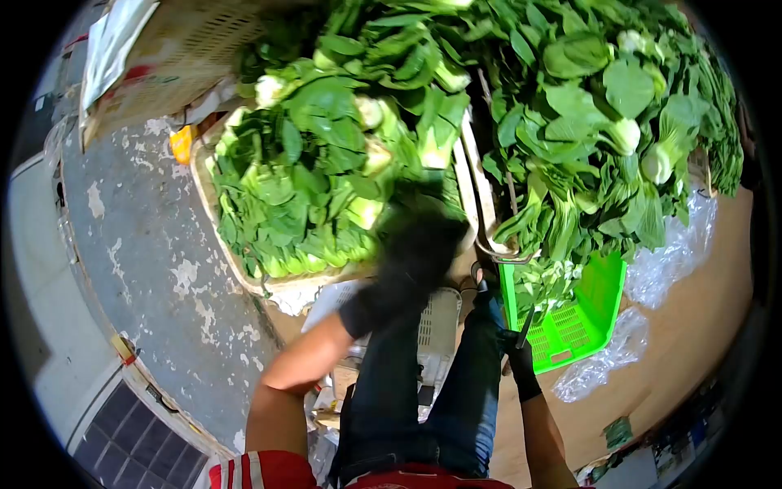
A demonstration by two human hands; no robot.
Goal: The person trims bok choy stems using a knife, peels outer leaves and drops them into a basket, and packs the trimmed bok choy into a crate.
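Note:
My left hand (pixel 415 257), in a black glove, reaches over the near right corner of a crate (pixel 236 265) of bok choy. Motion smears its fingers, so I cannot tell whether they hold anything. The bok choy (pixel 318 187) is packed in this crate with pale stem ends along the near edge. My right hand (pixel 519 359), also gloved in black, is closed on a knife (pixel 525 328) beside my right leg. The blade points up, next to a bright green basket (pixel 607 314) that holds cut leaf pieces (pixel 544 284).
A second heap of bok choy (pixel 586 122) fills another crate at the upper right. Clear plastic bags (pixel 607 350) lie beside the green basket. A tall perforated crate (pixel 195 57) stands at the upper left. Worn grey floor (pixel 155 236) shows at left.

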